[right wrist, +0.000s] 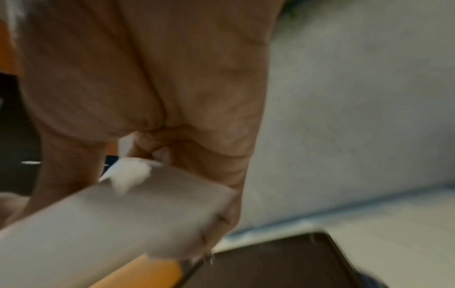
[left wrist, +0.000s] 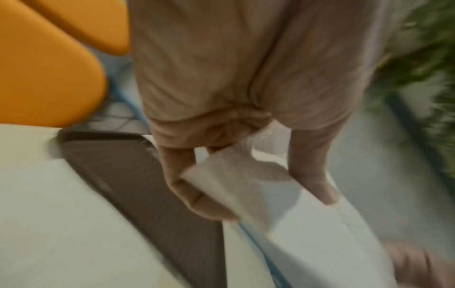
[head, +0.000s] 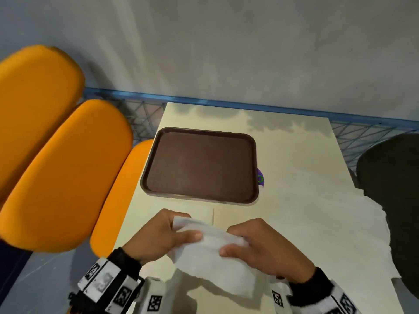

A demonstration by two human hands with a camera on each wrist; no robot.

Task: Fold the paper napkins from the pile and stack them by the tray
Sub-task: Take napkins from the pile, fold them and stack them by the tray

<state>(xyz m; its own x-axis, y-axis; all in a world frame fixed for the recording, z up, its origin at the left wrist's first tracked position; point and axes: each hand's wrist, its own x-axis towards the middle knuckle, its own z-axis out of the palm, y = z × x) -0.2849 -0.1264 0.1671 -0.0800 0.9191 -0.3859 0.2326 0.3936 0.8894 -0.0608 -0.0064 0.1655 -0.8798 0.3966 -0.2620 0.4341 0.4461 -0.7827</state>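
Note:
A white paper napkin [head: 213,252] hangs between both hands above the near part of the cream table [head: 294,177]. My left hand [head: 158,236] pinches its left end, thumb on top and fingers behind. My right hand [head: 260,245] pinches the right end the same way. In the left wrist view the napkin [left wrist: 236,187] is bent over between thumb and fingers [left wrist: 187,194]. The right wrist view is blurred; the napkin [right wrist: 123,218] stretches away from that hand. The brown tray [head: 201,165] lies bare just beyond the hands. No napkin pile or stack shows.
Orange seat cushions [head: 61,168] line the table's left side. A dark rounded object [head: 394,200] stands at the right edge. A small purple item [head: 260,177] peeks out by the tray's right rim. A blue wire rail [head: 249,106] runs behind the table.

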